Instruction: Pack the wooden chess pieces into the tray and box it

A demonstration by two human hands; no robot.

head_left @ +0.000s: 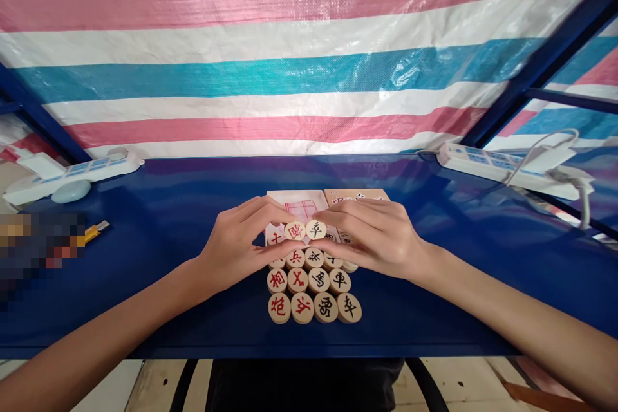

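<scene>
My left hand (pixel 246 235) pinches a round wooden piece with a red character (pixel 295 230) between thumb and fingers. Beside it, my right hand (pixel 374 238) pinches a piece with a black character (pixel 316 230). The two held pieces are side by side, above rows of wooden pieces on the blue table. Red-character pieces (pixel 279 307) stand in the left columns, black-character pieces (pixel 349 307) in the right ones. Behind my hands lie an open white box (pixel 294 196) and a tan printed box lid (pixel 357 194), both partly covered by my fingers.
White power strips stand at the left (pixel 82 170) and right (pixel 506 167) of the blue table (pixel 168 199). A grey-white mouse-shaped object (pixel 71 191) and a yellow cutter (pixel 94 232) lie at the left. Striped sheeting (pixel 270 77) hangs behind.
</scene>
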